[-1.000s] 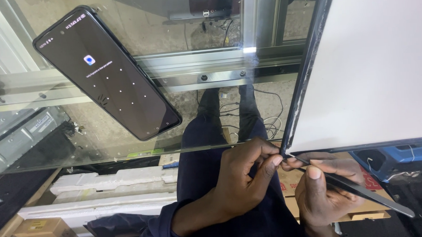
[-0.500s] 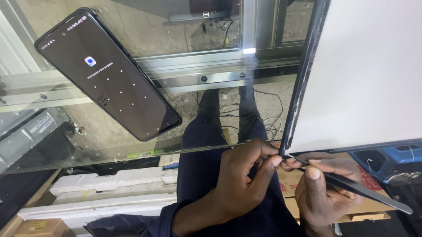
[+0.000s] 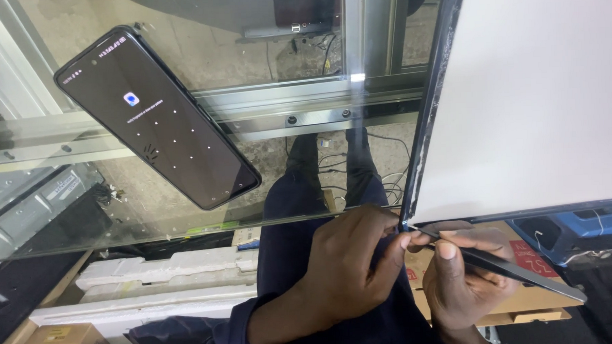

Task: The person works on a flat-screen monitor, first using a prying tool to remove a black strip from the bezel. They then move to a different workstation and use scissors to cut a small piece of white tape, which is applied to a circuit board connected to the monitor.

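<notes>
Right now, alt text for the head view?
Both hands meet at the lower corner of a large white panel with a dark frame: the right hand aims slim black tweezers there, beside the left hand. A black smartphone lies on the glass tabletop.

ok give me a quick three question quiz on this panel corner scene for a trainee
1. True or false: the right hand holds a thin dark tool whose tip is at the lower corner of the white panel.
2. What does the left hand pinch? A) the smartphone B) the panel's corner C) a foam block
3. Fill in: the smartphone lies on a ___ sheet, screen lit.

Key: 1 true; 2 B; 3 glass
</notes>
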